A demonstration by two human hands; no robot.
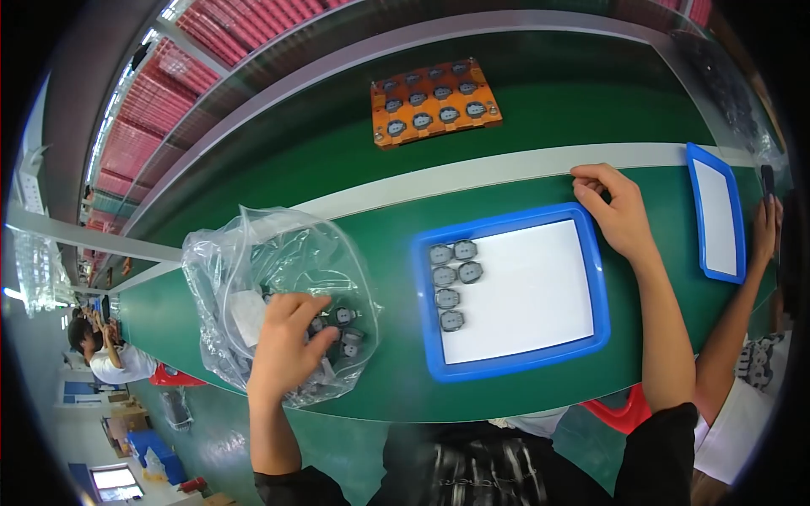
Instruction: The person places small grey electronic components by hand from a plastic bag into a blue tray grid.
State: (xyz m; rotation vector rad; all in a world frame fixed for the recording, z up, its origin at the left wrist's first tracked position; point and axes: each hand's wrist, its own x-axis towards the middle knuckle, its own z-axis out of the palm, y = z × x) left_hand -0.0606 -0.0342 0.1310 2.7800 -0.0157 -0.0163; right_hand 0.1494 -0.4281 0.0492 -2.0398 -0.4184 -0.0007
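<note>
Grey parts [452, 320] in tray [598, 295], bag [299, 260]

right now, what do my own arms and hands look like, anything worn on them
The left hand and right hand are ungloved, with no ring, watch or bracelet visible. Plain black fabric shows in the left sleeve and right sleeve, both leaving the forearms bare. No cables or markings show on either arm.
</note>
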